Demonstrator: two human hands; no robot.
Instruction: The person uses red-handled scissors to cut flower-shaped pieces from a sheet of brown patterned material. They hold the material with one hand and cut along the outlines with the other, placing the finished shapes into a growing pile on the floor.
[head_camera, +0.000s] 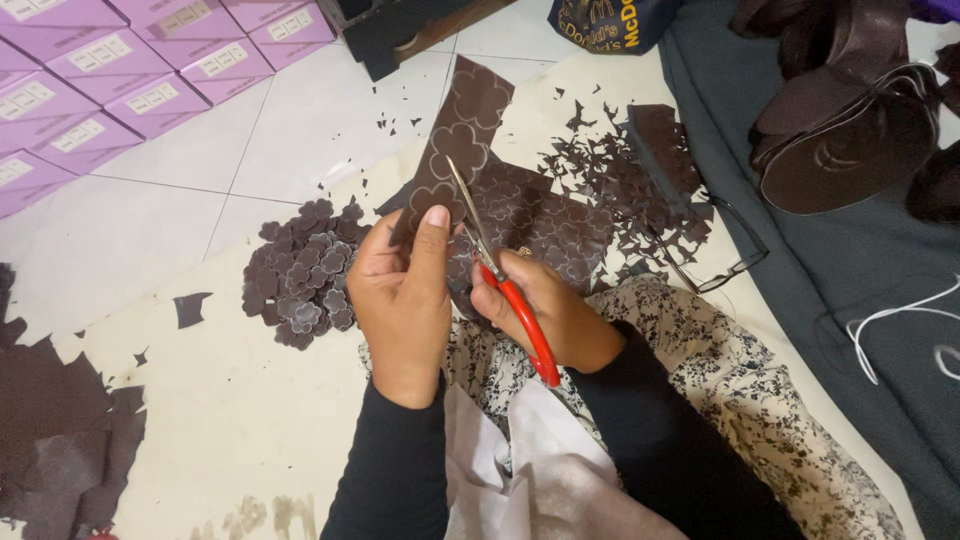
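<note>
My left hand (400, 295) grips the lower end of a long dark brown strip (455, 140) drawn with pale flower outlines, holding it upright above the floor. My right hand (545, 310) holds red-handled scissors (495, 275); their metal blades point up along the strip's right edge and touch it. Left of my hands lies a pile of cut brown flower shapes (300, 270). Under my hands more outlined brown sheets (550, 225) lie flat.
Small brown offcuts (630, 185) are scattered to the right, beside a pair of glasses (735, 255). Purple boxes (120, 70) are stacked at top left. Brown scrap sheets (60, 430) lie at lower left. A grey cloth (850, 280) with dark shoe parts (850, 140) is on the right.
</note>
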